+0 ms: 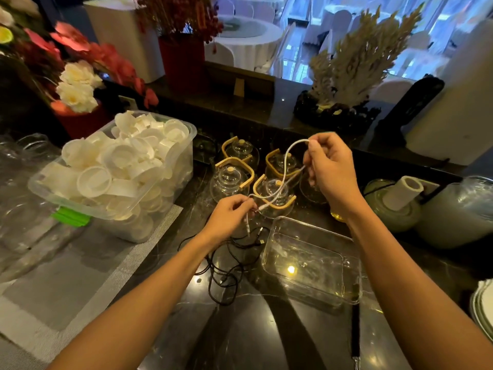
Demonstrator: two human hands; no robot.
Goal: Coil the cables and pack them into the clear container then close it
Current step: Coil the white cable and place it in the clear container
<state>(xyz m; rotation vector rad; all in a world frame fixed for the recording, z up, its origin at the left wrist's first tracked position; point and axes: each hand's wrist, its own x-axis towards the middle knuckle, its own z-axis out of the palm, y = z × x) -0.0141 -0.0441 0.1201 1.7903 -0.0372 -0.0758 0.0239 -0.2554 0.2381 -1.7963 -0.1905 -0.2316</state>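
both hands (232, 214) (329, 172) pinch white cable (286, 166); no writing legible.

Two bare hands are up over the dark counter: the left hand (230, 215) and the right hand (329, 172), sharing one white cable (285, 166) between them. Below lies one tangle of black cable (224, 273); how many cords make it up I cannot tell. One clear container (309, 259) sits near right. Four glass teapots (231, 180) with wooden handles stand farther back, and one big tub (170, 166) of white cups, too many to count, sits left
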